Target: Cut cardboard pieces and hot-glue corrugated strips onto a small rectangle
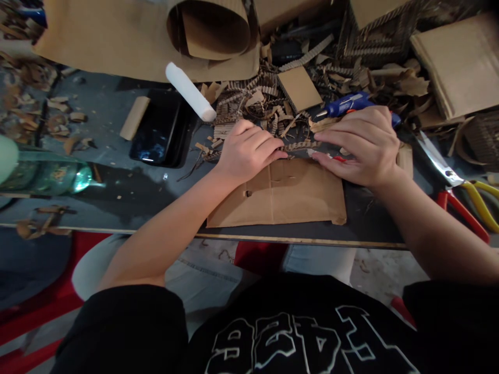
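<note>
Here at the middle, the left hand (247, 150) curls over, thumb and forefinger close together and seemingly pinching one end of a thin strip (300, 147). Across from it, the right hand (362, 148) arches with thumb and fingers parted; a small red item (338, 159) shows beneath them, and whether they grip it, I can't tell. The pinch probably steadies the strip, freeing the right hand to work its other end.

Just below, a cardboard sheet (300, 202) lies flat at the near edge of the tabletop (148, 208), squarely before the person, perhaps for easy working. The glue gun (343, 105) sits right behind the right hand, nozzle pointing left, presumably parked within reach. Scissors (450, 174) rest by the right forearm, blades away, handles turned to the person, handy for grabbing.

Now the farther ground: scraps (257, 91) heap up behind the hands, a white stick (191, 92) lies beside the phone (156, 130), and at far left there's a green bottle (47, 174), its contents too unclear to call. At the back, a cardboard roll (245, 39) opens this way, showing its brown inner wall.
</note>
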`<state>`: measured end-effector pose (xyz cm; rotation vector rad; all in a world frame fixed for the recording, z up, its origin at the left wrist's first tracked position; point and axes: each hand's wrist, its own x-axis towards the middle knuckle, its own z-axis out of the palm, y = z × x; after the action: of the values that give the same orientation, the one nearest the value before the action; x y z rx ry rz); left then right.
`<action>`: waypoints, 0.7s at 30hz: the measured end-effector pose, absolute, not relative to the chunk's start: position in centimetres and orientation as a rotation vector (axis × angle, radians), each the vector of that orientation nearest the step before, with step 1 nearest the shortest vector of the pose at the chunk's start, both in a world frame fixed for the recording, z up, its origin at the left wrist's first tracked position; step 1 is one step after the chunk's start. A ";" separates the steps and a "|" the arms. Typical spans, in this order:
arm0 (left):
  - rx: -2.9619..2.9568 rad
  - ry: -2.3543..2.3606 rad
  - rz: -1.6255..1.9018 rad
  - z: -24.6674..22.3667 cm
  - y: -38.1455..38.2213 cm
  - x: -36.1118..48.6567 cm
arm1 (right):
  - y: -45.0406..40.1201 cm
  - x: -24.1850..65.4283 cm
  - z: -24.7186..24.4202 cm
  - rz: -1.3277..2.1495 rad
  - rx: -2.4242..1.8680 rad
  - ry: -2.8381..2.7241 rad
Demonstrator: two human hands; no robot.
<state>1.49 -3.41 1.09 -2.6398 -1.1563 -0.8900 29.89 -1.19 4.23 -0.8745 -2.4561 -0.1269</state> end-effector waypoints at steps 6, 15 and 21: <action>-2.621 -1.138 -0.890 1.0 -3.4 1.5 | -0.9 29.4 3.5 -0.050 -0.841 -2.441; -2.547 -1.087 -0.883 1.0 -3.4 1.6 | -0.9 29.3 3.7 -0.101 -0.788 -2.437; -2.557 -1.077 -0.860 1.1 -3.4 1.6 | -1.2 29.2 3.8 -0.069 -0.698 -2.388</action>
<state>1.59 -3.42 1.09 -2.5568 -1.0767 -0.8604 29.17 -1.22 3.79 -0.6976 -2.3881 -0.0690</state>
